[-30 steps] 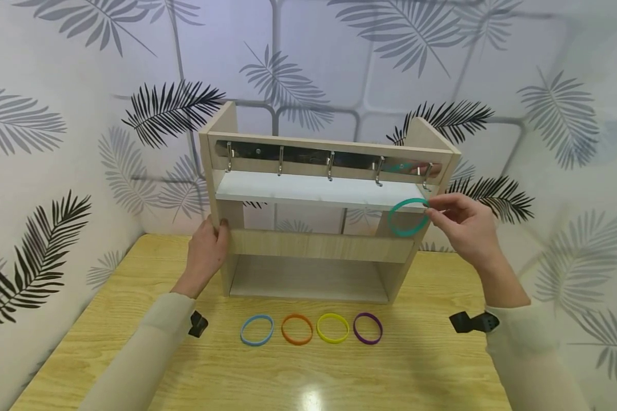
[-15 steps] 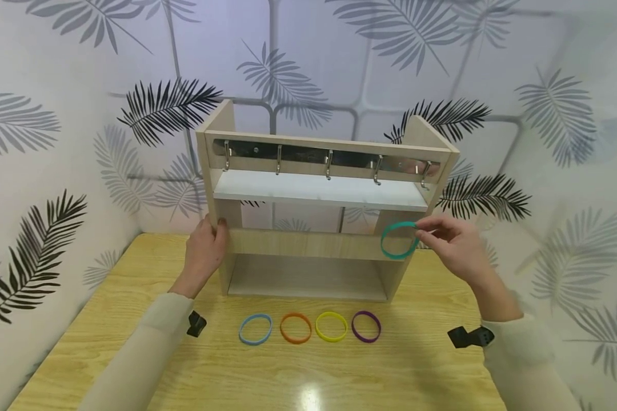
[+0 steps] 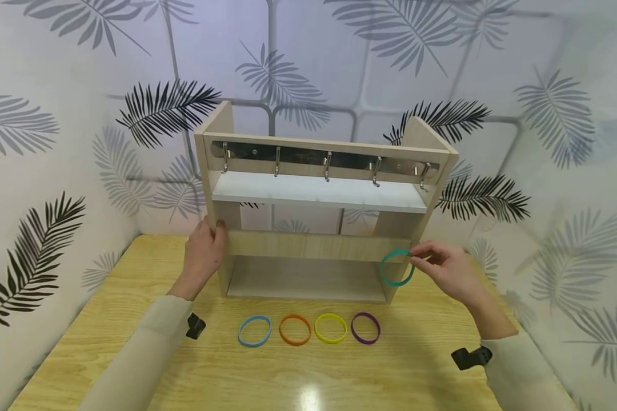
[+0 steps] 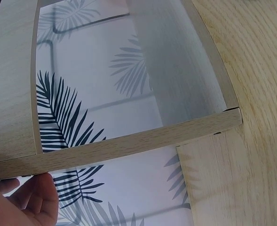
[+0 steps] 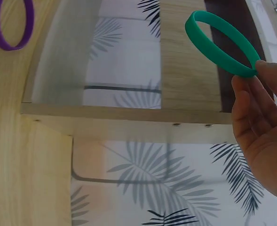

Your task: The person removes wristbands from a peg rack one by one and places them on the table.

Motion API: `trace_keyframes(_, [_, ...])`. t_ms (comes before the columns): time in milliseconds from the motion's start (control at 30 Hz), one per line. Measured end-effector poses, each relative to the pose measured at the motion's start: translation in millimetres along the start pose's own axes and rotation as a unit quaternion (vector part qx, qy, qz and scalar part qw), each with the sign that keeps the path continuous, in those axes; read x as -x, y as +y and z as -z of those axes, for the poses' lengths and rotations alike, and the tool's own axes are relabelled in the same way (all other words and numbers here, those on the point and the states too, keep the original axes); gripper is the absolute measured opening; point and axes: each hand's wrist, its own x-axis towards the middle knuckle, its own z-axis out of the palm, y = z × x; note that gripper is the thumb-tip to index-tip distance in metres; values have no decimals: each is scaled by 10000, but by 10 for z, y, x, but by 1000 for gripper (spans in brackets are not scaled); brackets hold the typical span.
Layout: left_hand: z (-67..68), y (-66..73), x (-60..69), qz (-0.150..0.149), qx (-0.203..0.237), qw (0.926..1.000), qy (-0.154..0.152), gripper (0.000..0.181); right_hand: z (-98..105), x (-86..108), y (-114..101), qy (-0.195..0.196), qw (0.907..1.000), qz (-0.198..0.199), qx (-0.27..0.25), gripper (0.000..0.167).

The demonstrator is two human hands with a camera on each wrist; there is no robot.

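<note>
Between thumb and fingertips my right hand (image 3: 444, 269) pinches a green silicone wristband (image 3: 383, 268), which hangs before the lower right side of a pale wooden shelf rack (image 3: 308, 245). The right wrist view shows the green wristband (image 5: 213, 49) held at one end of its loop. My left hand (image 3: 203, 251) grips the rack's left side panel, fingers behind it. On the table in front lie a blue wristband (image 3: 254, 345), an orange wristband (image 3: 295, 344), a yellow wristband (image 3: 331, 341) and a purple wristband (image 3: 365, 342), side by side in a row.
Several metal hooks (image 3: 327, 165) line a strip across the rack's top. Beneath them runs a white shelf (image 3: 313, 191). The rack stands on a wood-grain table (image 3: 267, 382), with a leaf-patterned wall (image 3: 319, 68) close behind.
My right hand has come down with the green wristband, from just below the rightmost hook to near the rack's lower compartment. The left hand keeps its place on the side panel.
</note>
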Motion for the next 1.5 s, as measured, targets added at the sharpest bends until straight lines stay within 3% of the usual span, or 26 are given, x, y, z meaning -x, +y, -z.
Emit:
trace_keyframes(200, [8,12,-6,28,-13,10000,37,47,-56,66,124,-184,9991,-309,202,11])
trace_keyframes(333, [10,11,-9,18,0,10000,49,48,-88,97,232,-223,9994,-223,116,9])
trace_keyframes(400, [8,6,-10,7,8,10000,46,48,-93,127,173,-296,9993,-227,90,9])
trace_keyframes(567, [7,-2,-8,11,-15,10000,35,47,-143,199,226,-503,9975,-503,-38,10])
trace_keyframes(800, [-2,-11,-4,1,-13,10000,-1,45,-211,273,473,-615,9952,-650,-388,8])
trace_keyframes(1267, [-1,-8,-15,-33,-7,10000,-38,45,-279,371,733,-971,9881,-1122,-398,11])
trace_keyframes(1500, [4,-7,-7,75,0,9999,-69,48,-296,423,641,-1174,9849,-1185,-472,10])
